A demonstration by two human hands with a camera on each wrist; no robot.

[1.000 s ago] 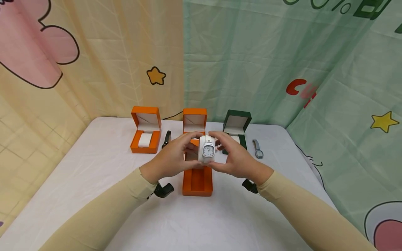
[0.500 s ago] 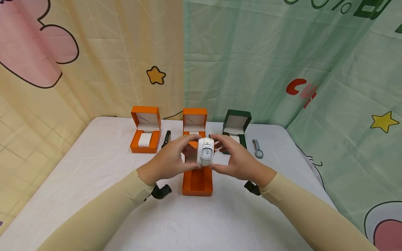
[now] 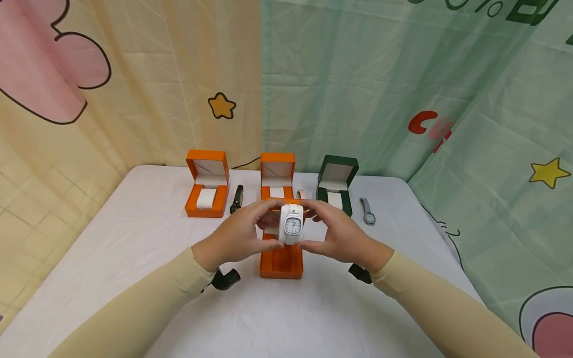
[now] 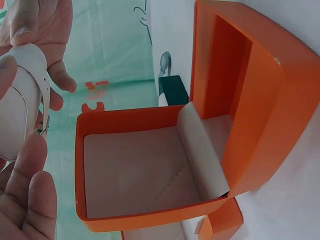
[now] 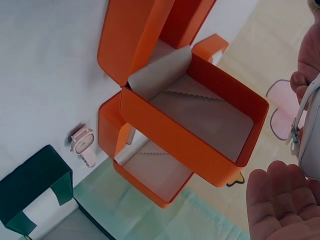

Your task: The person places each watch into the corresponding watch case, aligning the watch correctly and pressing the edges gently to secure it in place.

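Observation:
Both hands hold a white watch (image 3: 292, 224) with a square pale dial, wrapped round a white cushion. My left hand (image 3: 261, 226) grips its left side and my right hand (image 3: 317, 226) grips its right side, fingers curled round it. They hover just above an open orange box (image 3: 281, 259) lying on the white table (image 3: 134, 238). The left wrist view shows the box's empty beige-lined inside (image 4: 135, 170) and the watch (image 4: 20, 100) between fingertips. In the right wrist view the watch strap (image 5: 309, 135) is at the right edge, over the same box (image 5: 190, 125).
Along the table's back stand an open orange box (image 3: 207, 186) with a white cushion, a second orange box (image 3: 277, 175) and a dark green box (image 3: 336, 181). A black watch (image 3: 236, 199), a pink watch (image 3: 301, 194) and a grey watch (image 3: 368, 211) lie between them. Cloth backdrops hang behind.
Both hands have lowered the white watch a little, bringing it closer to the open orange box. The boxes and loose watches have not moved.

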